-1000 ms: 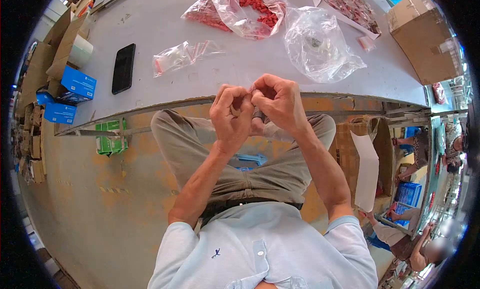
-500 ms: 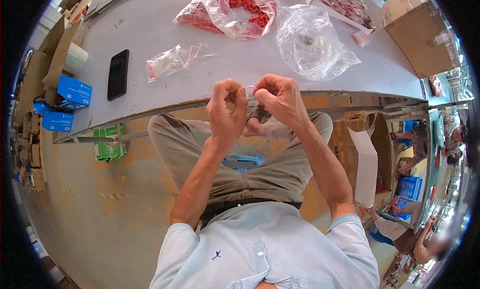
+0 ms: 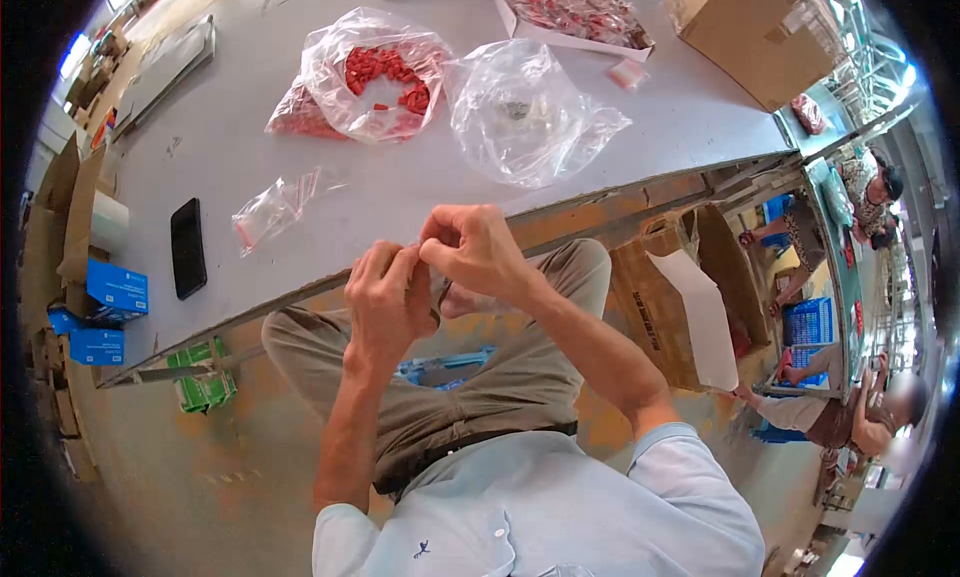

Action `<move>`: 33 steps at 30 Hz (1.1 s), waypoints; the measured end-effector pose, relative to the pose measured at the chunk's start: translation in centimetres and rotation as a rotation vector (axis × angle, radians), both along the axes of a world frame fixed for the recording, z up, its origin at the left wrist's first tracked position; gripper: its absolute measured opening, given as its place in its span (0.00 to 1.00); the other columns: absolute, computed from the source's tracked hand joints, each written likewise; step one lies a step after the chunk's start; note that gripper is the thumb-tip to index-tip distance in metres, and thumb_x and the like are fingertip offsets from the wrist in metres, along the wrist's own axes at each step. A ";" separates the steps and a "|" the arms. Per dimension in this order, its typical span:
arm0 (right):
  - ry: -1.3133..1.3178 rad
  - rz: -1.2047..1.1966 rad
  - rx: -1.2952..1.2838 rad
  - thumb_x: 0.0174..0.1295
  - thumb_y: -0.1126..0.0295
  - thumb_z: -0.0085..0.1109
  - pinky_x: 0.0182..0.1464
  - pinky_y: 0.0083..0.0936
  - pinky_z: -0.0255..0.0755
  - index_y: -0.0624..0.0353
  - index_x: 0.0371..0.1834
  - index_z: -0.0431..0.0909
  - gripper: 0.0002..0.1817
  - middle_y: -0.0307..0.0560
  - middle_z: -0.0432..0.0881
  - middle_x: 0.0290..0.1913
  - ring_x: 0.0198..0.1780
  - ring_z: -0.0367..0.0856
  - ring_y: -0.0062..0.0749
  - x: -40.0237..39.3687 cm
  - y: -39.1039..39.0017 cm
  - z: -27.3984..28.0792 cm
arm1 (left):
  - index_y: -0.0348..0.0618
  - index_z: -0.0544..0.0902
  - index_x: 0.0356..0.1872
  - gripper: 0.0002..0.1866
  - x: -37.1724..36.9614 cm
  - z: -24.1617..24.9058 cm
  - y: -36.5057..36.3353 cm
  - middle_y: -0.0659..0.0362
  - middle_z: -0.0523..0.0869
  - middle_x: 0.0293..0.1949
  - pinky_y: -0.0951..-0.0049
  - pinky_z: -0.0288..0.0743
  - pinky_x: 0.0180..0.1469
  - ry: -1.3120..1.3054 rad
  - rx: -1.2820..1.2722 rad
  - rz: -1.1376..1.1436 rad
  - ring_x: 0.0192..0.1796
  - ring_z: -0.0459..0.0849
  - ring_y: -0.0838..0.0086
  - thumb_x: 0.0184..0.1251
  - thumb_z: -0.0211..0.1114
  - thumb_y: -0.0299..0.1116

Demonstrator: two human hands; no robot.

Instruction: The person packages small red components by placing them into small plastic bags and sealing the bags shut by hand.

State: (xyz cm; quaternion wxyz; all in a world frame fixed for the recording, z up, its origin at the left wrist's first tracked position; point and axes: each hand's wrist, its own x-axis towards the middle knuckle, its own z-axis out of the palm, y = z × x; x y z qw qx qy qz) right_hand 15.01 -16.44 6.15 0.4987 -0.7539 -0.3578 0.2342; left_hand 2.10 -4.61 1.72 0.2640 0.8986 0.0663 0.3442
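My left hand (image 3: 388,295) and my right hand (image 3: 475,249) meet in front of the table edge, fingertips pinched together. Between them a small clear plastic bag showed a moment earlier; now the fingers almost wholly hide it. Beyond the hands, small clear zip bags (image 3: 268,217) with red strips lie on the table. Farther back are an open clear bag of small red parts (image 3: 385,77) and a crumpled clear plastic bag (image 3: 520,127). Whether anything is inside the small bag cannot be seen.
A black phone (image 3: 188,248) lies at the left of the table (image 3: 230,157). A shallow white box of red packed pieces (image 3: 575,12) and a cardboard box (image 3: 755,37) stand at the back right. Below is an open carton (image 3: 665,302). Other people sit at the far right.
My hands have come closer together, their fingertips now touching, and the clear film between them has dropped from sight. The whole view has shifted and turned, so the table's things appear farther left.
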 end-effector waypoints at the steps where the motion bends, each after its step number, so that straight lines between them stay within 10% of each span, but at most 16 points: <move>1: -0.001 0.025 0.029 0.61 0.72 0.61 0.34 0.24 0.78 0.70 0.38 0.85 0.11 0.43 0.85 0.27 0.31 0.81 0.19 0.2 -0.1 -0.4 | 0.35 0.87 0.45 0.12 0.1 -0.1 0.0 0.53 0.84 0.38 0.57 0.80 0.44 -0.006 0.001 -0.003 0.39 0.86 0.56 0.60 0.68 0.18; 7: -0.395 -0.153 0.192 0.64 0.62 0.75 0.36 0.24 0.78 0.67 0.46 0.85 0.18 0.42 0.86 0.32 0.31 0.80 0.21 1.3 -0.8 0.0 | 0.33 0.85 0.42 0.05 0.3 -0.6 0.2 0.55 0.86 0.38 0.72 0.81 0.39 -0.080 -0.418 -0.100 0.35 0.87 0.71 0.68 0.71 0.19; 9: -0.304 -0.108 0.210 0.66 0.61 0.75 0.36 0.22 0.76 0.66 0.47 0.85 0.18 0.41 0.85 0.32 0.31 0.79 0.20 1.8 -1.0 -0.8 | 0.35 0.87 0.44 0.02 -0.2 -0.1 -0.1 0.61 0.89 0.40 0.77 0.84 0.42 -0.083 -1.059 -0.152 0.40 0.89 0.78 0.76 0.68 0.23; 11: -0.215 -0.067 0.229 0.67 0.61 0.76 0.35 0.21 0.75 0.65 0.48 0.84 0.18 0.39 0.84 0.32 0.31 0.77 0.18 2.3 -1.7 -1.6 | 0.36 0.87 0.45 0.02 -0.1 -0.3 0.0 0.61 0.89 0.40 0.77 0.84 0.42 -0.089 -1.045 -0.178 0.39 0.88 0.79 0.77 0.67 0.22; 13: 0.438 0.244 0.177 0.76 0.62 0.67 0.33 0.23 0.75 0.65 0.48 0.85 0.14 0.37 0.84 0.31 0.31 0.79 0.19 2.5 -2.7 -2.0 | 0.36 0.87 0.45 0.03 -0.2 -0.4 0.3 0.62 0.89 0.39 0.78 0.84 0.43 -0.097 -1.031 -0.205 0.39 0.88 0.79 0.77 0.67 0.22; 22: 0.421 0.157 0.113 0.78 0.66 0.64 0.35 0.18 0.76 0.65 0.48 0.86 0.11 0.35 0.85 0.35 0.33 0.79 0.16 3.0 -3.7 -1.1 | 0.34 0.87 0.46 0.03 0.0 -0.8 1.4 0.60 0.89 0.37 0.77 0.85 0.45 0.029 -0.963 -0.235 0.40 0.89 0.78 0.77 0.67 0.22; 28: -0.550 -0.193 0.124 0.70 0.73 0.64 0.44 0.31 0.83 0.62 0.46 0.90 0.08 0.50 0.91 0.38 0.39 0.90 0.34 16.2 -3.0 0.9 | 0.32 0.86 0.47 0.04 2.2 -2.4 2.7 0.61 0.87 0.37 0.78 0.81 0.42 -0.091 -0.999 -0.203 0.38 0.86 0.80 0.77 0.67 0.22; 33: -0.857 0.005 -0.238 0.62 0.77 0.63 0.49 0.41 0.82 0.61 0.39 0.89 0.06 0.56 0.90 0.38 0.45 0.90 0.50 24.8 -0.7 0.1 | 0.33 0.86 0.47 0.05 4.5 -2.8 3.4 0.56 0.86 0.35 0.74 0.80 0.40 -0.078 -0.526 -0.043 0.36 0.86 0.75 0.75 0.69 0.22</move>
